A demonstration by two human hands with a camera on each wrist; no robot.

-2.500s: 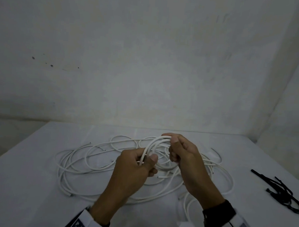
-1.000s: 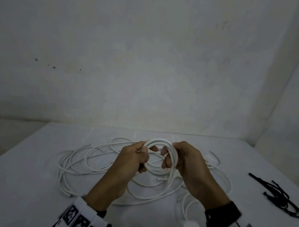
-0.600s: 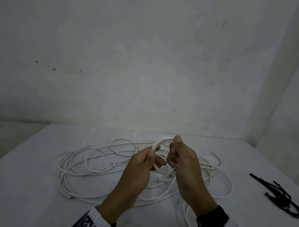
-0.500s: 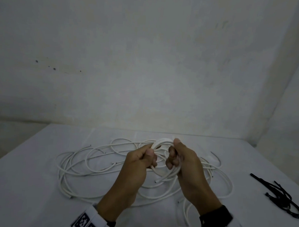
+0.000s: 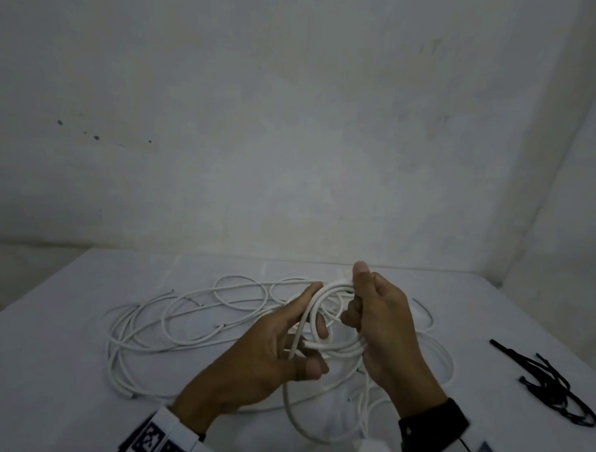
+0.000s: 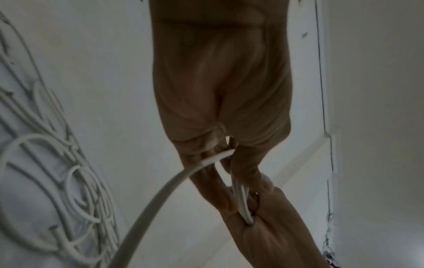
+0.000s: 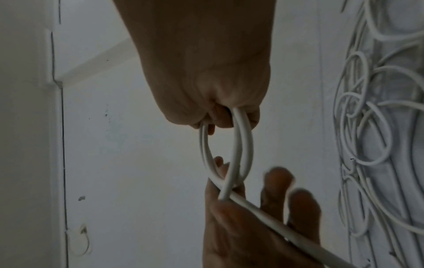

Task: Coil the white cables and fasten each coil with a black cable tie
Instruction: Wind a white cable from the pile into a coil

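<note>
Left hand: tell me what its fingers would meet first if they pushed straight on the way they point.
Probably the coil held by the right hand. The left hand has its fingers already reaching into the coil's loops; depth there is unclear.

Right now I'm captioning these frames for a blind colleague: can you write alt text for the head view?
Two hands wind a small coil of white cable above a white table: the right hand grips the coil, the left hand guides the strand. Loose white cables sprawl behind; black cable ties lie at right.
</note>
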